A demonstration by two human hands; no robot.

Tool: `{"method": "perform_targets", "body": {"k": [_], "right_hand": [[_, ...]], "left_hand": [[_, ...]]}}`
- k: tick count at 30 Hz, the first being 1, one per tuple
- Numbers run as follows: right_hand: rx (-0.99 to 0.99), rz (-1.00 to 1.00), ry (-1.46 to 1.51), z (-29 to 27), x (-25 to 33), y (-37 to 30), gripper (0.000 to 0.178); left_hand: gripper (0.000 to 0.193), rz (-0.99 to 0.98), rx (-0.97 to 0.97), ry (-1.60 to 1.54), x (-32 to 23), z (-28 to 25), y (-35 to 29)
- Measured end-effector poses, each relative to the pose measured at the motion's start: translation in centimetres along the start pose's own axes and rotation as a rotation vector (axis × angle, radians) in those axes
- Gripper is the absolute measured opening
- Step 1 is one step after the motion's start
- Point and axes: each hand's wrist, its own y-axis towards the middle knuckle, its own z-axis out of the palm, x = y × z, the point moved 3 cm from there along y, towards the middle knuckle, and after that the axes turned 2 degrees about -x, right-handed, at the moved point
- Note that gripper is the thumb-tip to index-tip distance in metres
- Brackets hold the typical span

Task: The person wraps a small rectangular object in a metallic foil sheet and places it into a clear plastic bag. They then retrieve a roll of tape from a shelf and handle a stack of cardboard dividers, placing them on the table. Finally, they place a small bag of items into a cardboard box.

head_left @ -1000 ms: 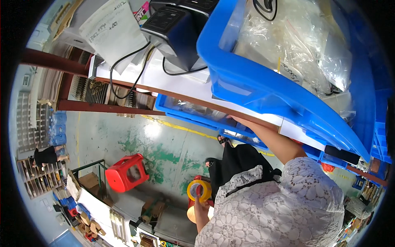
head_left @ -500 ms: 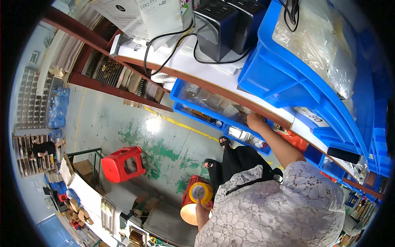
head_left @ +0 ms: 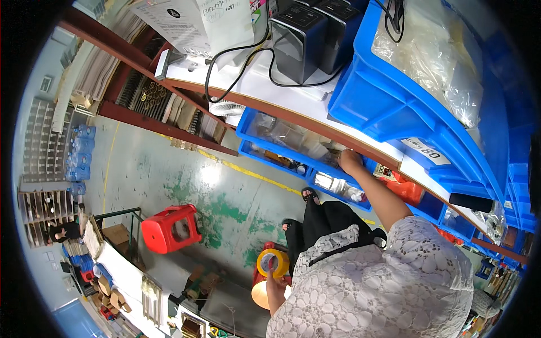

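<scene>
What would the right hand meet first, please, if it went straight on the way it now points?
Most likely the clear plastic bags in the blue bin that the right hand reaches into, though depth is unclear and it may already be touching them.

So the top [head_left: 366, 293] was whitish lace, all petal-shaped openwork, and the right sleeve [head_left: 422, 239] stopped short of the wrist. Black strip [head_left: 338, 253] across the lower front, loose black bottoms [head_left: 333, 218], black open-toe sandals [head_left: 308, 195] too.
</scene>
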Motion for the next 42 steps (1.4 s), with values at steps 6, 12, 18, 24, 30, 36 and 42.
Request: {"method": "perform_targets", "body": {"k": [6,12,18,24,30,36,42], "right_hand": [[0.12,0.191,0.256,-0.9,0.6,0.2,0.029],[0.181,0.15,0.553,-0.7,0.7,1.1,0.027],[0.184,0.413,1.265,-0.2,2.4,0.2,0.037],[-0.231,-0.22,0.016,-4.3,1.5,-1.4,0.044],[-0.101,-0.074,-0.091,3.8,-2.8,1.7,0.036],[0.181,-0.014,0.222,-0.7,0.4,0.5,0.023],[0.001,0.017,0.648,-2.0,-5.8,-1.2,0.019]], "left_hand": [[0.038,-0.007,0.058,-0.005,-1.0,2.5,-1.8],[0.038,-0.041,0.041,0.004,-1.1,1.8,-1.1],[0.037,-0.03,0.096,0.066,-2.2,0.7,0.8],[0.025,0.039,-0.012,-0.029,-3.1,4.0,-1.8],[0.024,0.031,-0.015,-0.028,-1.8,3.5,-0.9],[0.027,0.031,-0.039,0.022,-1.7,3.3,-1.6],[0.036,0.126,-0.07,0.208,-4.5,5.3,-0.7]]}}
